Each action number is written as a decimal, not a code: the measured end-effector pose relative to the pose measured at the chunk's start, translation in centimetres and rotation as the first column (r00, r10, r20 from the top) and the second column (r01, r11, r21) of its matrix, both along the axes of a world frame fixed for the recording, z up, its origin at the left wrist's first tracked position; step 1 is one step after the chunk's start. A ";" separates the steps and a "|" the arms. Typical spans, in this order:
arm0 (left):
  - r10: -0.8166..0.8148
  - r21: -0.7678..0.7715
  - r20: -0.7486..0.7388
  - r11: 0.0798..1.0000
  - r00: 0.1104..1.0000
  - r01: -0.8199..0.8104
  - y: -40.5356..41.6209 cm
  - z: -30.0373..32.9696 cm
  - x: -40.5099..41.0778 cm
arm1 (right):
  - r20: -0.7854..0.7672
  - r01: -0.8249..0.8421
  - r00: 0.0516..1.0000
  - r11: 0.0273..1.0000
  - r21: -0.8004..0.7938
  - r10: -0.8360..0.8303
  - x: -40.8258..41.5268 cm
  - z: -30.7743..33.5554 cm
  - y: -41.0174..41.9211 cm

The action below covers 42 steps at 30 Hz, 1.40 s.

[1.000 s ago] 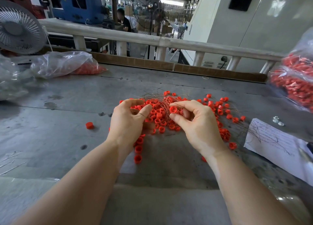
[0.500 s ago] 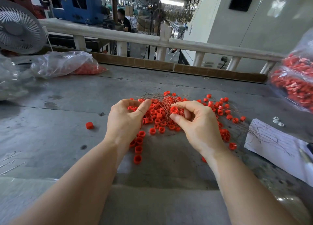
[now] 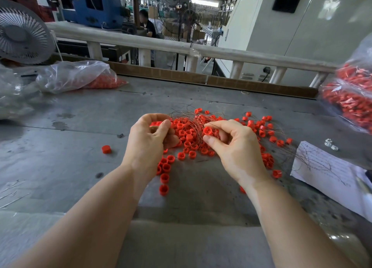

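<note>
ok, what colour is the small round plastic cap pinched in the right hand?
Orange-red: the cap in the right hand matches the loose pile; head view.

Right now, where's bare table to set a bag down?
Bare: the table left of the left hand, past the lone cap, up to the plastic bag; also the near strip this side of the cap pile. Crowded: that pile and the wires around the right hand, on to the paper.

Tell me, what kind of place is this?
Probably a factory workshop: a large blue machine stands behind, and clear plastic bags of small red plastic caps sit on the grey metal workbench.
</note>
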State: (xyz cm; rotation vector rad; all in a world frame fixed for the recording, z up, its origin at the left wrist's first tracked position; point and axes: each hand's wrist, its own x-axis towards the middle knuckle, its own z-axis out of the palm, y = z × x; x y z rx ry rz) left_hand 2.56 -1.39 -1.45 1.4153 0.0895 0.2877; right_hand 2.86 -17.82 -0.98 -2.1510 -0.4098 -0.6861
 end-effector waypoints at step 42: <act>-0.368 -0.395 0.047 0.847 0.929 0.355 -1.6 0.9 -0.9 | -0.113 -0.153 0.979 0.976 0.158 0.172 -0.8 0.6 0.3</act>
